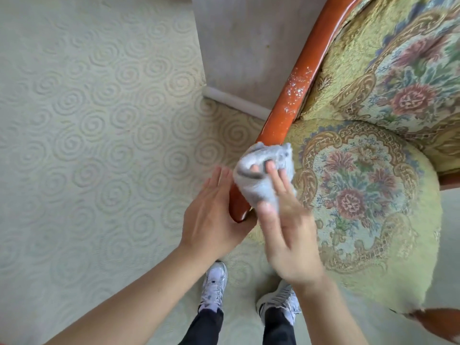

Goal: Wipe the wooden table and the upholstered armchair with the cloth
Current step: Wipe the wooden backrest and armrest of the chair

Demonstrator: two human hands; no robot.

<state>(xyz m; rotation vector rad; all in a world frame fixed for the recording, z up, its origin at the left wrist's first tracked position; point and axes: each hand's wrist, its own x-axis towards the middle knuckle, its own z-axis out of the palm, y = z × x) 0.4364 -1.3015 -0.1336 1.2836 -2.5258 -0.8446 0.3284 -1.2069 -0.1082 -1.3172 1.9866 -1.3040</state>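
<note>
Right hand (291, 235) clenched on cloth (261, 175), pressed to the armrest (296, 95). Left hand (211, 215) flat, fingers released, bracing the rail's end. Risk: glossy wood, cloth may skid off; pale specks higher up may smear. Carpet (99, 120) below, wall (249, 46) behind. Table not in view.

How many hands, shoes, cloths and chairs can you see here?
Hands: 2, the left hand and the right hand
Shoes: 2, the left shoe and the right shoe
Cloths: 1, the grey cloth
Chairs: 1, the armchair
Total: 6
</note>
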